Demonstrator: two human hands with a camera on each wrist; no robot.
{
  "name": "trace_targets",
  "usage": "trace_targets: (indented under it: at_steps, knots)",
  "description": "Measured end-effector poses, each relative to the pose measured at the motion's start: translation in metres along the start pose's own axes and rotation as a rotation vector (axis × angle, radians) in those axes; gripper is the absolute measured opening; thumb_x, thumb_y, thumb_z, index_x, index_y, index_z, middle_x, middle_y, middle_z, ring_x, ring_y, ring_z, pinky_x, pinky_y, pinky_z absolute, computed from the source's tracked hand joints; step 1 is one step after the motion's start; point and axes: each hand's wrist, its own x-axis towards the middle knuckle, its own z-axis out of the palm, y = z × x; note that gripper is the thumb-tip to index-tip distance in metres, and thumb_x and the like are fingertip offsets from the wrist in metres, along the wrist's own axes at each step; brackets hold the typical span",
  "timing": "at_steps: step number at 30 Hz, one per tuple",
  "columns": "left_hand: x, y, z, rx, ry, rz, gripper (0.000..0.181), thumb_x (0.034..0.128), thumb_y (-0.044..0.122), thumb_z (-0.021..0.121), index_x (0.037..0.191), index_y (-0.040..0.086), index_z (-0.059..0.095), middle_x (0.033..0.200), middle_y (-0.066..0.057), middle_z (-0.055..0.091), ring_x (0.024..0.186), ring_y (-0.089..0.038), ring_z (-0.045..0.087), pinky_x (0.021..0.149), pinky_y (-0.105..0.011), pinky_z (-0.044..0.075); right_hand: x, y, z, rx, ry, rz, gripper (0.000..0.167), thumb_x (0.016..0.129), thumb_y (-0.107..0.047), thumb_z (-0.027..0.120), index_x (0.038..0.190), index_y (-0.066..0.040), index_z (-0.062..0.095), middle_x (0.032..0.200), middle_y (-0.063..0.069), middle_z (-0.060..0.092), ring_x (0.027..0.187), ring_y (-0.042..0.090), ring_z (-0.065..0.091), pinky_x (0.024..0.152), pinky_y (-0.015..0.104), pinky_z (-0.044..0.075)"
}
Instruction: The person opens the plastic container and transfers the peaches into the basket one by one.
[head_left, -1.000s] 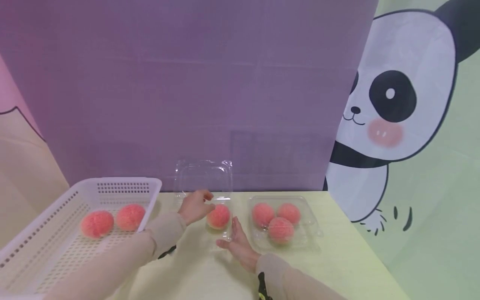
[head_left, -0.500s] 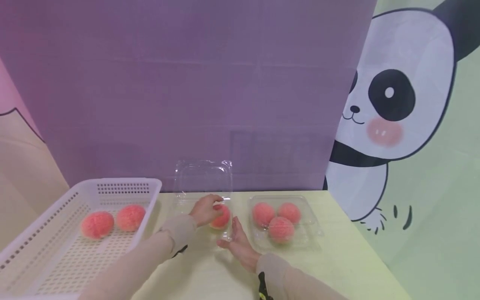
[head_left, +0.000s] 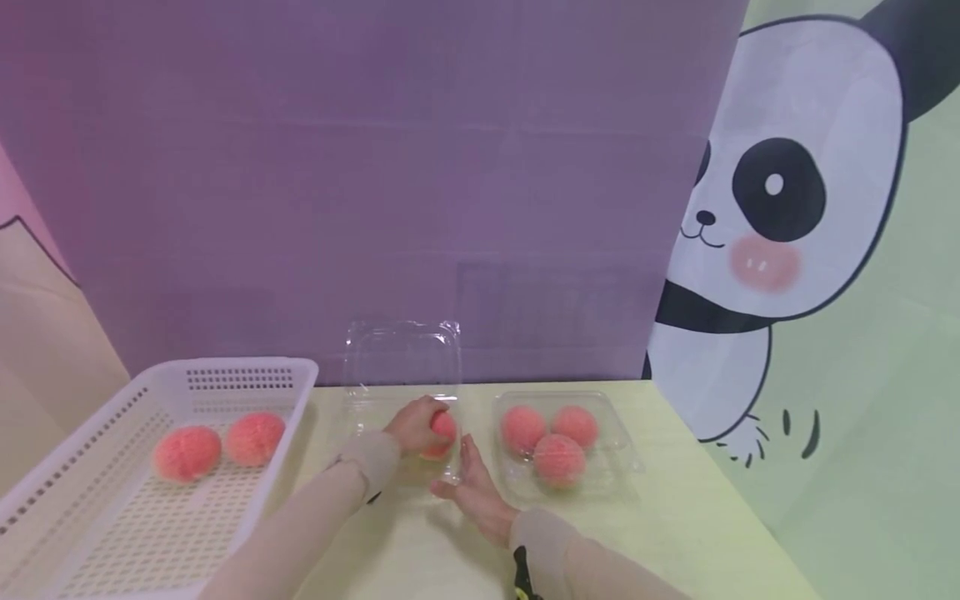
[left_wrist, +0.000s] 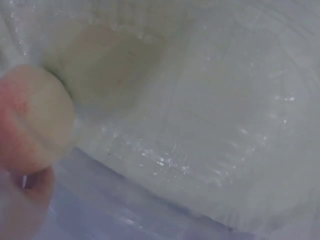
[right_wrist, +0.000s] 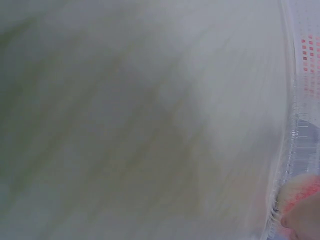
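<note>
Peach (head_left: 444, 427), one: inside the open clear box (head_left: 365, 414), at its right side, near the table's (head_left: 697, 508) far edge. Your left hand (head_left: 415, 423) grips it. Your right hand (head_left: 480, 496), fingers extended, stands at the box's front right corner, presumably to steady it. Lid (head_left: 403, 354): raised at the back, leaving the top accessible. Second box (head_left: 618, 462): right, three peaches (head_left: 558, 460), lid apparently down. White basket (head_left: 251, 362): left, two peaches (head_left: 187, 452), seemingly kept within left-hand reach.

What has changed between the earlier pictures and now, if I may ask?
The left hand moved right onto the peach in the open container and now grips it. The right hand, the two peaches in the basket and the other container stayed put.
</note>
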Motion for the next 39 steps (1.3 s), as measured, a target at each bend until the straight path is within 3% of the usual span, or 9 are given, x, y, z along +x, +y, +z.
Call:
trace_targets:
  at_steps: [6,11,17,22,29,39]
  knots:
    - [0.002,-0.003,0.004,0.027,-0.018,0.025,0.059,0.0669,0.018,0.076,0.120,-0.001,0.056,0.115,-0.017,0.058,0.105,-0.032,0.055,0.092,-0.045,0.046,0.000,0.000,0.000,0.001,0.000,-0.001,0.096,0.079,-0.008,0.065,0.146,-0.005,-0.004,0.153,0.018,-0.002,0.140,0.036,0.000,0.112,0.054,0.003]
    - [-0.001,-0.005,0.012,0.041,-0.052,0.005,0.064,0.0630,0.019,0.077,0.121,0.001,0.055,0.117,-0.016,0.058,0.103,-0.031,0.057,0.091,-0.044,0.047,-0.001,-0.001,0.000,-0.009,0.006,-0.006,0.098,0.077,-0.007,0.066,0.146,-0.005,-0.003,0.152,0.020,-0.002,0.139,0.037,-0.001,0.112,0.054,0.003]
    - [-0.004,-0.007,0.017,0.061,-0.032,0.000,0.067,0.0600,0.021,0.080,0.120,0.003,0.056,0.113,-0.015,0.059,0.098,-0.029,0.058,0.087,-0.042,0.049,0.000,0.000,0.001,-0.031,0.014,0.001,0.098,0.077,-0.007,0.066,0.146,-0.005,-0.002,0.152,0.020,-0.001,0.139,0.037,0.000,0.111,0.055,0.004]
    - [-0.004,-0.004,0.016,0.053,-0.041,-0.022,0.072,0.0593,0.022,0.081,0.123,0.003,0.054,0.113,-0.015,0.059,0.098,-0.029,0.058,0.087,-0.043,0.049,-0.001,-0.001,0.001,-0.041,0.013,0.004,0.098,0.077,-0.009,0.066,0.147,-0.006,-0.003,0.153,0.019,-0.001,0.139,0.037,0.000,0.111,0.056,0.004]
    - [-0.005,-0.002,0.016,0.073,-0.018,0.016,0.068,0.0595,0.019,0.081,0.119,-0.001,0.055,0.104,-0.015,0.060,0.092,-0.028,0.059,0.086,-0.042,0.049,-0.001,-0.002,0.000,-0.025,0.004,-0.002,0.098,0.077,-0.009,0.066,0.146,-0.005,-0.003,0.153,0.018,-0.002,0.140,0.036,-0.001,0.111,0.055,0.003]
    - [-0.008,0.002,0.011,0.086,-0.031,0.013,0.064,0.0610,0.017,0.081,0.117,-0.001,0.056,0.103,-0.015,0.060,0.091,-0.028,0.059,0.085,-0.042,0.050,-0.001,-0.001,0.001,-0.009,-0.003,0.012,0.100,0.077,-0.010,0.067,0.147,-0.007,-0.005,0.153,0.017,-0.003,0.140,0.036,-0.001,0.111,0.055,0.003]
